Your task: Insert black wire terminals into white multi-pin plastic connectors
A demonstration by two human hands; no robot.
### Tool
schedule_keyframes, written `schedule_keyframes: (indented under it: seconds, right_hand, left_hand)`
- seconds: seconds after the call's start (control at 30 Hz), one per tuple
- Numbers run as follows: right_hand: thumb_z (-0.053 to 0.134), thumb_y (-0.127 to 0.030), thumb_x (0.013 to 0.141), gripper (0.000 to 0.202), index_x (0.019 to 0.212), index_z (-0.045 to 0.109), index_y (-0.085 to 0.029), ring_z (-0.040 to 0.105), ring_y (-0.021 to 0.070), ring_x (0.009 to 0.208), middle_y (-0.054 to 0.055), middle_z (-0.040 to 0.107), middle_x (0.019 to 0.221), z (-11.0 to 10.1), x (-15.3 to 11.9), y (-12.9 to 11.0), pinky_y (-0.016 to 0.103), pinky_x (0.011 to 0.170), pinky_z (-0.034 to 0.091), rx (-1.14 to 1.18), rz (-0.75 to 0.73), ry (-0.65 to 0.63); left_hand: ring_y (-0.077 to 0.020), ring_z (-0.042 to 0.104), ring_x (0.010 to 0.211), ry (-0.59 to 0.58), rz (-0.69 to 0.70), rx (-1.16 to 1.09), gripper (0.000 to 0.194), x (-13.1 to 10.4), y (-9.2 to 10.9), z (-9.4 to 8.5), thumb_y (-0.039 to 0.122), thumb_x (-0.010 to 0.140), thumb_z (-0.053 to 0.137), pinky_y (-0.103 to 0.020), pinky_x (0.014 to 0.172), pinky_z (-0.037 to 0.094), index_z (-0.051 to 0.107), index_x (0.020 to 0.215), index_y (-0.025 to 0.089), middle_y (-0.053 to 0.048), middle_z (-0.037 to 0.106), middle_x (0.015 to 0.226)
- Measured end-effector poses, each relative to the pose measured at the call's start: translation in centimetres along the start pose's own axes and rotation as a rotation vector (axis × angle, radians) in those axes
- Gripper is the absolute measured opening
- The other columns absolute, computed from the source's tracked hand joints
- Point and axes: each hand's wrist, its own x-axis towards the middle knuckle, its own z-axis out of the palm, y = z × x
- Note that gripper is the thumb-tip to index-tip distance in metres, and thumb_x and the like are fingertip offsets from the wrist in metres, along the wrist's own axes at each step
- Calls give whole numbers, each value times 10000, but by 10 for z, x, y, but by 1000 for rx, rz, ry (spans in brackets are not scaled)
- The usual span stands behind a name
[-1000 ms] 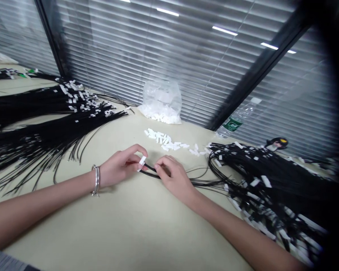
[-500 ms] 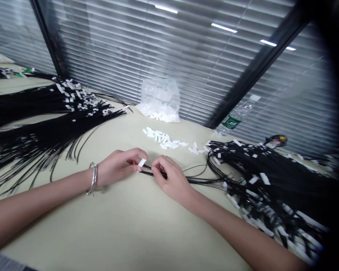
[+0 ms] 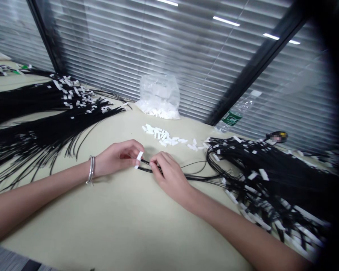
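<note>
My left hand (image 3: 120,157) is closed in a pinch, its fingertips at a small white connector (image 3: 140,155) at the end of a black wire. Just below these fingers sits a second white end piece (image 3: 136,166), on the black wires (image 3: 145,170) that run to the right. My right hand (image 3: 169,173) closes around these black wires a short way from the left fingertips. Behind both hands lies a loose pile of small white connectors (image 3: 161,134).
Black wire bundles with white ends lie to the left (image 3: 45,128) and right (image 3: 285,173). A clear plastic bag (image 3: 159,92) of white pieces stands at the back by the window blinds. Right of it are a plastic bottle (image 3: 233,116) and a small dark object (image 3: 277,137).
The left fingers and the white connector have shifted slightly left and up in view, and the connector stands more upright. The right hand still holds the wires. The whole view has shifted slightly.
</note>
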Motion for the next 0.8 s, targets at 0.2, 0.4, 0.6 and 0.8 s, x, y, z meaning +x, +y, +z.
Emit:
schedule_keyframes:
  seconds: [0.2, 0.4, 0.6, 0.8]
  right_hand:
    - [329, -197, 925, 164, 869, 482, -183, 468, 163, 809, 43, 536, 837, 1, 0, -1, 303, 732, 369, -17, -6, -1]
    - [372, -207, 912, 156, 846, 511, -185, 476, 160, 801, 35, 564, 818, 0, 0, 0, 300, 730, 370, -20, -18, -6]
    - [404, -198, 891, 141, 821, 525, -183, 469, 164, 788, 31, 564, 782, 0, 0, -1, 307, 741, 368, -27, -36, 0]
    - [422, -182, 874, 113, 829, 525, -185, 470, 168, 805, 31, 566, 800, -2, 1, -2, 316, 755, 366, -31, -59, 41]
  left_hand:
    - [-144, 588, 727, -16, -21, -65, 242, 1, -1, -1, 247, 790, 606, -305, 709, 469, 497, 999, 193, -9, 602, 781]
    - [-135, 578, 720, 22, -6, -19, 167, 0, 0, 2, 207, 772, 609, -285, 693, 477, 530, 918, 192, -6, 588, 785]
    - [-149, 596, 750, 65, 83, 135, 120, -2, 3, 1, 123, 764, 577, -311, 739, 485, 572, 868, 181, -25, 622, 823]
    - [-147, 593, 766, 65, 124, 228, 142, -4, 2, 0, 116, 778, 557, -303, 750, 490, 618, 890, 177, -32, 635, 832]
